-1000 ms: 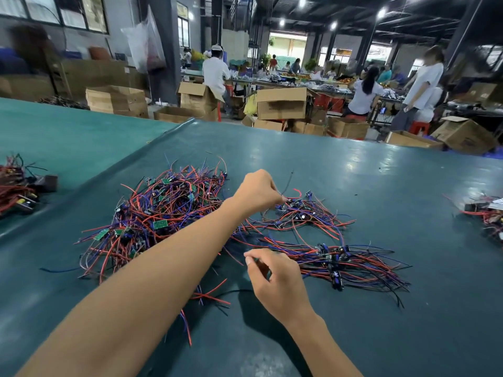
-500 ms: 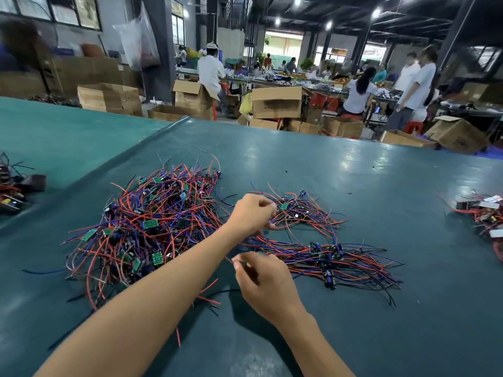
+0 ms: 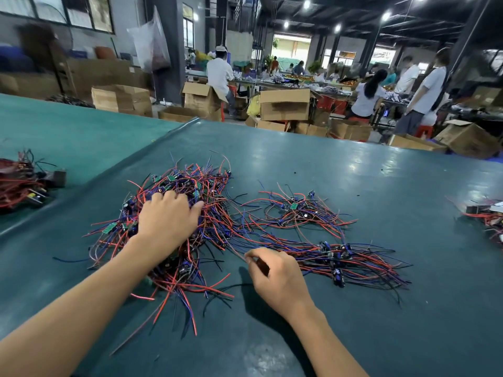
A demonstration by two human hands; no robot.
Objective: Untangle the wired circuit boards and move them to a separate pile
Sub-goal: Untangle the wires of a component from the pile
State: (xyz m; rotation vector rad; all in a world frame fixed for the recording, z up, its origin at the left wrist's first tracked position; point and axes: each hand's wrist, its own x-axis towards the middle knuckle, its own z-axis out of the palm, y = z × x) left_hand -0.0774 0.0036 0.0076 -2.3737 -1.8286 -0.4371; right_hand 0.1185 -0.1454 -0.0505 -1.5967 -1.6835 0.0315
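**Sorting wired circuit boards: a good share moved, the larger heap still to do**

Head camera view, looking forward and down along both bare forearms.

The left hand [image 3: 168, 219] lies on top of the tangled pile [image 3: 209, 183], a dense heap of red, blue and black leads with small green boards. Its fingers bend down into the wires and their tips are hidden, so whether they have closed on anything cannot be told.

The right hand [image 3: 277, 278] is nearer the camera, just right of that heap. Its thumb and forefinger pinch a thin wire [image 3: 237, 251] that runs back toward the tangle.

To the right lies the sorted pile [image 3: 353, 262], with leads roughly parallel and dark components clustered in the middle. Behind it sits a looser cluster [image 3: 294, 210] of boards and leads. Stray wires bridge the gap, so the heaps are not fully apart.

By my judgement the job is partway through: the tangled heap is the bigger one.

The dark green table cover [image 3: 353, 172] is smooth and slightly glossy. A lighter green surface adjoins on the left, holding another wire bundle [image 3: 19, 180]; more wires [image 3: 487, 213] sit at the right edge.

Beyond is a dim workshop with ceiling lamps, open cardboard boxes [image 3: 284, 104] and workers [image 3: 219, 74] at benches.
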